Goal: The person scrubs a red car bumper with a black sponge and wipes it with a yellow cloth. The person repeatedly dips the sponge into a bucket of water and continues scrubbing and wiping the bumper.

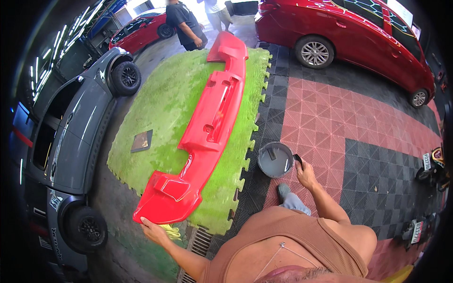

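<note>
A glossy red car bumper (214, 118) lies lengthwise on the green foam mat (155, 94). My left hand (155, 232) grips its near left corner, with the thumb and fingers at the edge. To the right of the mat stands a dark round bucket (275, 160) of greyish water, a small dark flat piece inside it. Beside the bucket's right rim, my right hand (306, 174) is closed on a small black pad (297, 161), whose exact kind I cannot make out. A yellow-green cloth (172, 231) lies next to my left forearm.
A dark square sheet (141, 141) rests on the mat's left side. A grey pickup (78, 137) stands at left, a red car (349, 37) at upper right and another red car (141, 29) farther back. Two people (185, 24) are beyond the mat. Motorcycles (432, 170) stand at far right.
</note>
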A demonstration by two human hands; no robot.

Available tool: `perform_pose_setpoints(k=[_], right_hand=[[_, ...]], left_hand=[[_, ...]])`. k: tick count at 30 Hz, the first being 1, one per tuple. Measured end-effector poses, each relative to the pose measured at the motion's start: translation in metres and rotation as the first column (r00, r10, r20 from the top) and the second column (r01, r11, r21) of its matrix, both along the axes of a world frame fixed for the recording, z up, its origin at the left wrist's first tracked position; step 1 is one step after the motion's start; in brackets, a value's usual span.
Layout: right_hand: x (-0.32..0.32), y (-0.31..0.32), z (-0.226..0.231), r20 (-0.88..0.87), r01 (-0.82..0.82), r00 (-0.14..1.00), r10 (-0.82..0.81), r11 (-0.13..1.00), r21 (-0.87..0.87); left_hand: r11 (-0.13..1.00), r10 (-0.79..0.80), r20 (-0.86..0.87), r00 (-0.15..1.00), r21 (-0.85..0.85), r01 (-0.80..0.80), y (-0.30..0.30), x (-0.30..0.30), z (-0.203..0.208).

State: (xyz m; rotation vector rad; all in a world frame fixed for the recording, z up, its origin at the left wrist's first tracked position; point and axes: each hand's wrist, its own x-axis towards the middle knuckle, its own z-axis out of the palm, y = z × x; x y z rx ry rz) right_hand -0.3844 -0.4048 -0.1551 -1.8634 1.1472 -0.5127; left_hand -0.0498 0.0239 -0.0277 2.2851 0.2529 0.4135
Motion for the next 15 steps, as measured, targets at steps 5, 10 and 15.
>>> perform_pose_setpoints(k=[5, 10, 15], right_hand=[[0.020, -0.016, 0.006, 0.038, -0.025, 0.999, 0.025, 1.000, -0.002], [0.026, -0.013, 0.010, 0.025, -0.055, 0.998, 0.054, 0.998, 0.014], [0.016, 0.001, -0.003, 0.012, -0.057, 0.998, 0.057, 0.998, -0.008]], left_hand=[[0.998, 0.065, 0.062, 0.996, -0.010, -0.064, -0.009, 0.000, -0.007], [0.998, 0.067, 0.047, 0.997, 0.004, -0.067, -0.008, 0.001, -0.010], [0.998, 0.056, 0.042, 0.998, -0.010, -0.056, -0.015, -0.005, -0.003]])
